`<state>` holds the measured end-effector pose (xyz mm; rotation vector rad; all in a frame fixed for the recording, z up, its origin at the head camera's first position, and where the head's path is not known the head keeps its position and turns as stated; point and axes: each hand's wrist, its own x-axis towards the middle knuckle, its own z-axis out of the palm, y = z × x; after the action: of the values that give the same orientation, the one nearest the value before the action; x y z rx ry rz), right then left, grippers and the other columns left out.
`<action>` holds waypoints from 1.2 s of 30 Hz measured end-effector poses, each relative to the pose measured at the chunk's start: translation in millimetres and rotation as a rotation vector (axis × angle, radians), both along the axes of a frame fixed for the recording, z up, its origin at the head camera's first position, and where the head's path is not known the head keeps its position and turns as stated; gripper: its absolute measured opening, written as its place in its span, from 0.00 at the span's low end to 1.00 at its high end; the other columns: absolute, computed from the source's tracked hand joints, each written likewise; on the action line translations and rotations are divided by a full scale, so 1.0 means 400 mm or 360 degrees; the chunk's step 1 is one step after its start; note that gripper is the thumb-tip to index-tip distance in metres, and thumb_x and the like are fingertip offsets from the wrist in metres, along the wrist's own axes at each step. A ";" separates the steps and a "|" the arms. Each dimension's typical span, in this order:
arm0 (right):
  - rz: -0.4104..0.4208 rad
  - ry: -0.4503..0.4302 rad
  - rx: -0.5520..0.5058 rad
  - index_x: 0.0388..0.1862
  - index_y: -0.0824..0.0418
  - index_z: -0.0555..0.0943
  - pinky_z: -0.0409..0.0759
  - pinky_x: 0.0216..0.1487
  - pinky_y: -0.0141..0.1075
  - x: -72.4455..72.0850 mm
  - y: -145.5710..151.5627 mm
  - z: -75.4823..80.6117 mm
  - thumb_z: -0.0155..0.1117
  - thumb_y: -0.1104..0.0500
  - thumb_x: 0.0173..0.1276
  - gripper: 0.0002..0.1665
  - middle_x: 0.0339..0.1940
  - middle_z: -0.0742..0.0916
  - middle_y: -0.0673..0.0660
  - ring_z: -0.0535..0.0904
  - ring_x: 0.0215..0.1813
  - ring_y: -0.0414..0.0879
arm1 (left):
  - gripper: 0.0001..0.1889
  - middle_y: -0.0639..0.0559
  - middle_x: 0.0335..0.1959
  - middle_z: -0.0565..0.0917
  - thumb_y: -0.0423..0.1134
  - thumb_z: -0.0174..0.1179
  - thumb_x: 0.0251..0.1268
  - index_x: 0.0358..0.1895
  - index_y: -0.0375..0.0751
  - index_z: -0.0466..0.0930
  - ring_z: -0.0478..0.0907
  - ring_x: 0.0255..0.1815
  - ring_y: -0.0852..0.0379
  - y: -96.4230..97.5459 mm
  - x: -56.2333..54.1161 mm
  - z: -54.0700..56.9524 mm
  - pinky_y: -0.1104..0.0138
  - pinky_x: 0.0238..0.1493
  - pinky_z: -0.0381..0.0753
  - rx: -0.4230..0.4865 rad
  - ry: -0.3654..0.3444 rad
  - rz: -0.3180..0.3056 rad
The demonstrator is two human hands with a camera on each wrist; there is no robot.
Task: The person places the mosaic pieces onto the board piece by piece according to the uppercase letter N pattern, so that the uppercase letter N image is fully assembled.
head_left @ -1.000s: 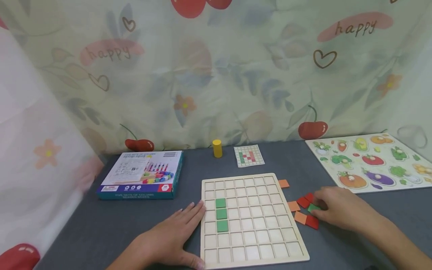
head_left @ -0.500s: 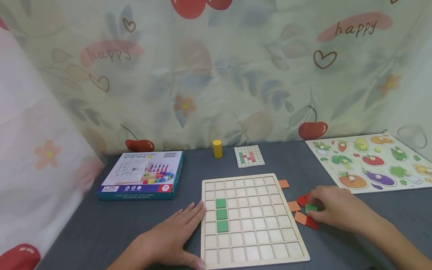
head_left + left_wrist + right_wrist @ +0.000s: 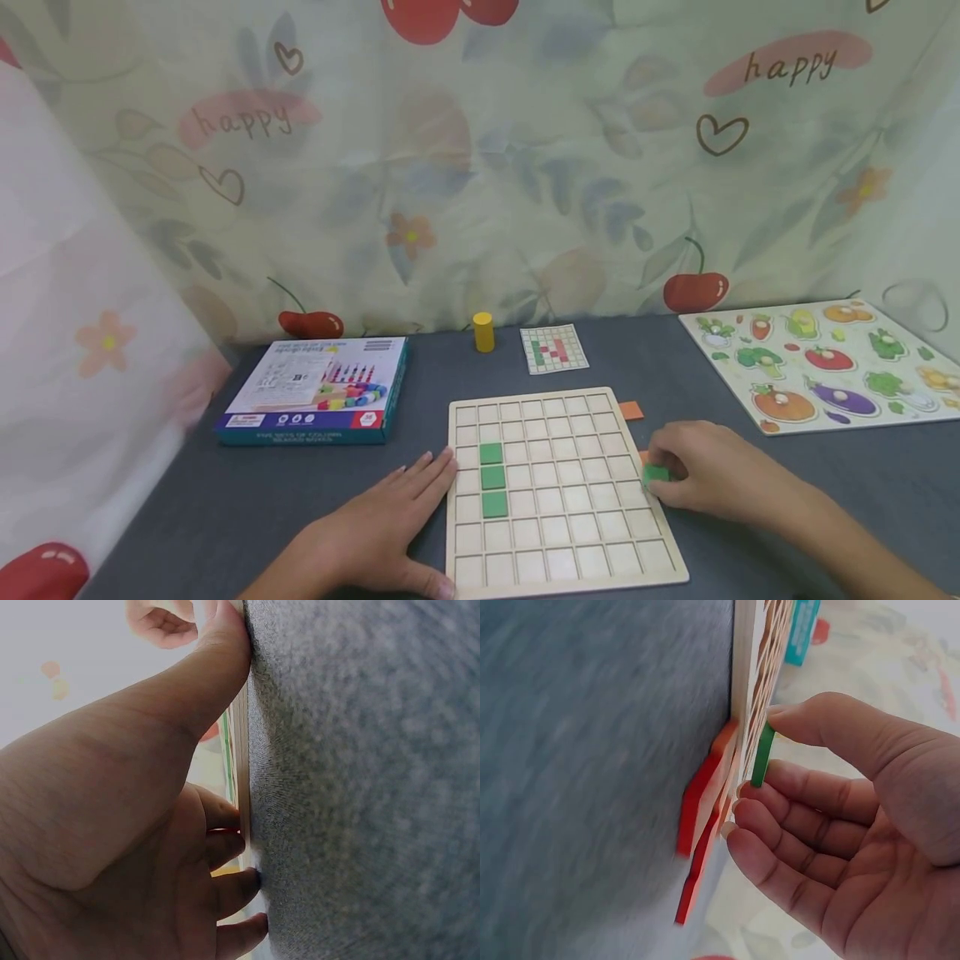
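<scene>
Fingers of the right hand (image 3: 712,467) are clamped on a green tile (image 3: 656,472), which is held at the right edge of the grid board (image 3: 567,477). The board's left edge is touched by the left hand (image 3: 386,517), thumb spread well apart from the straight fingers. Three green tiles (image 3: 492,477) are set in one column left of the board's middle. Beyond the far edge, a patterned card (image 3: 555,348) is laid.
</scene>
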<state>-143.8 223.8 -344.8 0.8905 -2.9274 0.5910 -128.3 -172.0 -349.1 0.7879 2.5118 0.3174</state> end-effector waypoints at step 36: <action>0.0533 0.0001 0.0242 0.17 0.51 0.76 0.62 0.22 0.28 0.034 -0.394 0.020 0.76 0.58 0.52 0.15 0.18 0.70 0.41 0.61 0.22 0.36 | 0.62 0.53 0.82 0.46 0.78 0.60 0.49 0.82 0.48 0.46 0.44 0.81 0.47 0.004 0.005 0.001 0.43 0.74 0.51 0.0033 0.0020 0.0003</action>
<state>-130.1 66.4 -336.6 1.4139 -2.8711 0.3785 -126.3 -170.5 -348.8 0.7982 2.5247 0.3410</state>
